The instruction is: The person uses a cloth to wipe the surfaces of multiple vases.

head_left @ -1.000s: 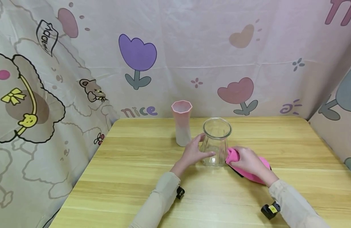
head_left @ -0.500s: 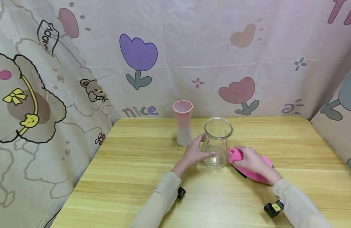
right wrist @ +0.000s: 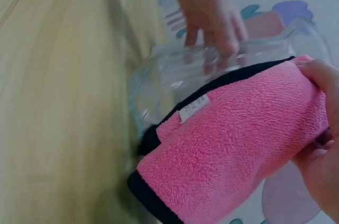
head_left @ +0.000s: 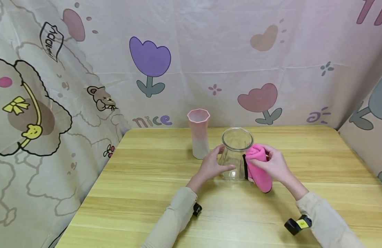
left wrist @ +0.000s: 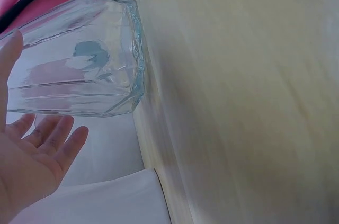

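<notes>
While the right hand (head_left: 277,165) grips pink cloth (head_left: 261,174), the left hand (head_left: 209,167) spreads loosely around a glass jar (head_left: 235,157) (upright, see-through).

Front access across the desk (head_left: 237,220) lay between the sleeves (head_left: 175,213). The left hand (head_left: 210,166) obstructed the gap between pink vase (head_left: 199,137) and glass jar (head_left: 235,160); pink cloth (head_left: 261,176) blocked the jar's right. Cloth-to-jar clearance was difficult to confirm.

Soft glare on table (head_left: 228,220); wrist views dimmer.

Curtained nook, cartoon-print fabric (head_left: 203,51), wood-grain table (head_left: 141,172)
</notes>
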`<state>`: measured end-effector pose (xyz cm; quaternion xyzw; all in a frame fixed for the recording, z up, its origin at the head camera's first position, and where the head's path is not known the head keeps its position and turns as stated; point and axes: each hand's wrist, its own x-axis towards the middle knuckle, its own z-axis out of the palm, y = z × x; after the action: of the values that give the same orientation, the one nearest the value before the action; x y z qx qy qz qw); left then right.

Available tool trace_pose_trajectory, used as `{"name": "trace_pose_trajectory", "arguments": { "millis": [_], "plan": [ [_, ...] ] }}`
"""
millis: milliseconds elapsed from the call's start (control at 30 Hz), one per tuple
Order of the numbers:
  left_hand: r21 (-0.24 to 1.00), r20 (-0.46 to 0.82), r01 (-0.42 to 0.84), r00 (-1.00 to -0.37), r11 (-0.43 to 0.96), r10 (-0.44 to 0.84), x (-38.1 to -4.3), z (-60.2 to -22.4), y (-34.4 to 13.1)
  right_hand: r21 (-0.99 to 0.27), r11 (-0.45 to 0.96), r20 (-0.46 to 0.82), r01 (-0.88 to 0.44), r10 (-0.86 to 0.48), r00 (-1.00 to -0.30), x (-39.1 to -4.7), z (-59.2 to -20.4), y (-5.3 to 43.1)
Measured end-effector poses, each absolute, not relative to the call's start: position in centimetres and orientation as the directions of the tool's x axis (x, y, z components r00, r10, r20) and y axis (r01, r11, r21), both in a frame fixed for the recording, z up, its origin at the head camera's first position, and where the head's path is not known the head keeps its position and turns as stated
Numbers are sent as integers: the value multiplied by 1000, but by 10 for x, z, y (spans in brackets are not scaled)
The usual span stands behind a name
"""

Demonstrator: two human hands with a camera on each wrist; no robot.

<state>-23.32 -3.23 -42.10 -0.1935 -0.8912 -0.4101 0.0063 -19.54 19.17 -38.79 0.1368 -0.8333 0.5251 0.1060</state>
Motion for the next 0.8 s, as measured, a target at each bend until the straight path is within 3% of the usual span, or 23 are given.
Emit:
{"name": "trace_pose_trajectory", "arguments": {
  "millis": [500, 800],
  "plan": [
    [740, 166, 346, -925, 577, 342, -234, -421, -32, -878, 273, 407, -394, -6, -913, -189, -366, 193],
    [748, 150, 329, -930, 577, 335, -233, -421, -32, -859, 305, 427, -412, -18, -904, -192, -371, 193]
  ]
}}
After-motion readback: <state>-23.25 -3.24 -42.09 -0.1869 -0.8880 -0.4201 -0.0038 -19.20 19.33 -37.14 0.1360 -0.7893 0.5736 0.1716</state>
